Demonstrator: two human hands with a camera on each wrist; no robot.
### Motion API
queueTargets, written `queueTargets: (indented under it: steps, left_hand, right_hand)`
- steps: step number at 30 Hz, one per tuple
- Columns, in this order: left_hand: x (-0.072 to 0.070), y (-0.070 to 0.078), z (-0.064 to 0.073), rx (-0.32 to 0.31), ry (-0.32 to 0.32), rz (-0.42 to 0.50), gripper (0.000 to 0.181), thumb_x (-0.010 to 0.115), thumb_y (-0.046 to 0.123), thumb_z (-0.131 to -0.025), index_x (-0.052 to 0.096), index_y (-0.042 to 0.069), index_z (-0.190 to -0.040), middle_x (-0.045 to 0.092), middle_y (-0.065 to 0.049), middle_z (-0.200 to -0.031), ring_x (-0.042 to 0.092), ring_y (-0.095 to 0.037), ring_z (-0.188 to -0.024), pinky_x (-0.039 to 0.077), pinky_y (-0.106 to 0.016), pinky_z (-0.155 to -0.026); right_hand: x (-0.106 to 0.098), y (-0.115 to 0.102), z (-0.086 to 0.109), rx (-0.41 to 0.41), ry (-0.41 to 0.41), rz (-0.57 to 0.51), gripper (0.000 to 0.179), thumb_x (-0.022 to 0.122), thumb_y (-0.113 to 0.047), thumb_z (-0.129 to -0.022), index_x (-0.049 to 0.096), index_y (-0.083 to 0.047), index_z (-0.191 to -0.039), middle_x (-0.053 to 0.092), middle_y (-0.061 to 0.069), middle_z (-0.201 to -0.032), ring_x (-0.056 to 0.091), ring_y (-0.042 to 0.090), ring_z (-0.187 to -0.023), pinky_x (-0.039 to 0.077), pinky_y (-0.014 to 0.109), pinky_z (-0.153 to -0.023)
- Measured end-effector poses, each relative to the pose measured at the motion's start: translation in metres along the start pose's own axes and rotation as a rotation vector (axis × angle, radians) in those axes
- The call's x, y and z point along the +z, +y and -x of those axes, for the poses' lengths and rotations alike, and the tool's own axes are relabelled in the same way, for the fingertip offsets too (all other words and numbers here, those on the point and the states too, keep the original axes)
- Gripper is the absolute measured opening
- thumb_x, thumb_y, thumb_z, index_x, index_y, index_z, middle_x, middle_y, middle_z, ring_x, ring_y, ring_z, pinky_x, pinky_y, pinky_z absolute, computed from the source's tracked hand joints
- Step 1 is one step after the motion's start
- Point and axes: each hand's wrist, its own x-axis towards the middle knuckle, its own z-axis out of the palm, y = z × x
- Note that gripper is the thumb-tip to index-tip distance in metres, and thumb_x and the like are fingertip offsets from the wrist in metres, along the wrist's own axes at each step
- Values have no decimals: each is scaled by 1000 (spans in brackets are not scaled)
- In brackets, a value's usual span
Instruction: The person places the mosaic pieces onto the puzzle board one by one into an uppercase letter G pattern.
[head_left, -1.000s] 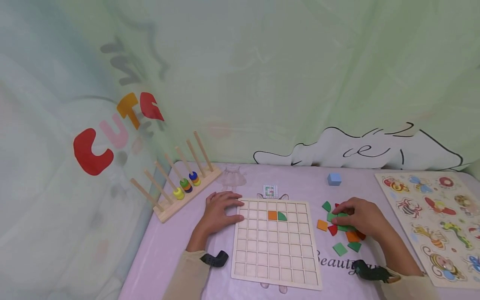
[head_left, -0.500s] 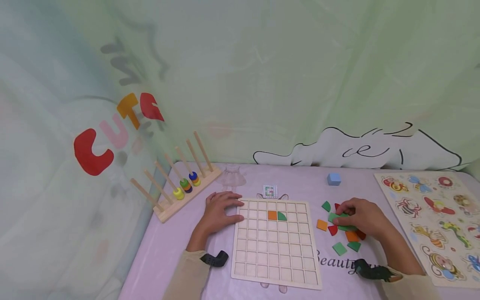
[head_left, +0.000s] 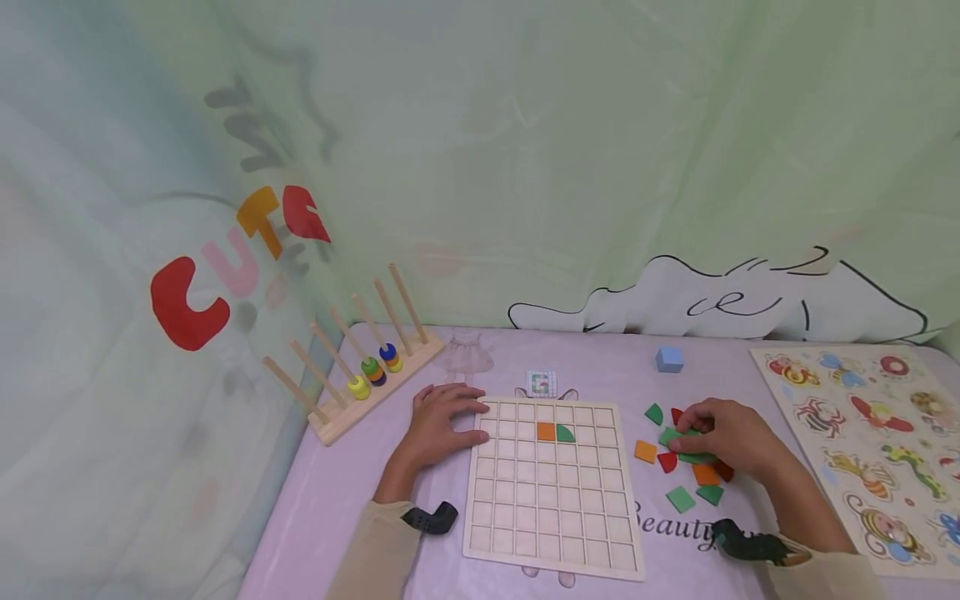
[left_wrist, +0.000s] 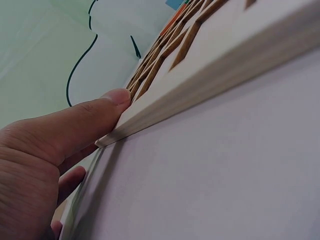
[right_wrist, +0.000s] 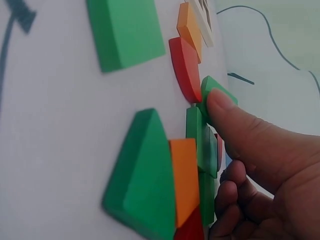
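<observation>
My left hand (head_left: 442,423) rests at the upper left of a wooden grid board (head_left: 525,500), fingertips and thumb spread on its edge. In the left wrist view the thumb (left_wrist: 117,97) lies straight over the board's rim (left_wrist: 165,102). An orange square (head_left: 546,432) and a green quarter-circle (head_left: 566,433) sit side by side in the grid. Right of the board, my right hand (head_left: 727,437) pinches a light green piece (head_left: 667,437) amid a loose pile. The right wrist view shows the thumb on this green piece (right_wrist: 227,90), other fingers curled behind, its far side hidden.
Loose orange, red and green pieces lie round the right hand, including an orange square (head_left: 646,452) and a light green square (head_left: 681,500). A pattern card (head_left: 542,383) and blue block (head_left: 670,360) stand behind. A peg rack (head_left: 375,396) is left, an insect puzzle (head_left: 855,450) right.
My right hand has shifted very slightly to the right, and the light green piece at its fingertips has moved with it. The left hand and the board stay in place.
</observation>
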Motion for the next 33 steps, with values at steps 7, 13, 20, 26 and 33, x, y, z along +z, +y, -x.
queueTargets:
  steps: [7,13,20,26,33]
  left_hand:
    - [1,-1,0,0,-8,2,41,82,47,-83,76,29,-118,64,10,-140,49,-19,-139,17,-60,-118]
    - [1,-1,1,-4,2,12,39,82,47,-82,76,29,-117,64,10,-139,50,-20,-138,18,-61,-118]
    - [-1,1,0,-16,-11,3,40,82,47,-82,76,29,-118,64,10,-139,49,-19,-139,17,-60,-119]
    - [-2,1,0,-7,-9,1,40,82,47,-82,76,30,-117,64,10,-139,50,-19,-138,19,-61,-118]
    - [-1,-1,0,-3,-8,-3,40,82,47,-81,76,30,-116,64,11,-139,50,-18,-137,19,-60,-118]
  right_hand:
    - [0,3,0,1,-14,-25,43,88,-41,-77,68,-9,-98,57,6,-91,52,26,-95,45,30,-66]
    - [-1,2,0,6,-19,-29,44,88,-41,-77,68,-8,-99,57,7,-92,51,27,-96,45,32,-67]
    - [-1,1,2,6,-17,-27,44,88,-41,-78,68,-8,-99,56,7,-91,51,27,-96,43,31,-67]
    - [0,3,2,-1,-13,-43,43,86,-42,-79,68,-9,-100,56,6,-91,51,27,-98,43,29,-66]
    - [3,-1,2,-1,-1,-65,44,85,-44,-80,68,-9,-101,58,8,-96,51,28,-100,44,31,-69]
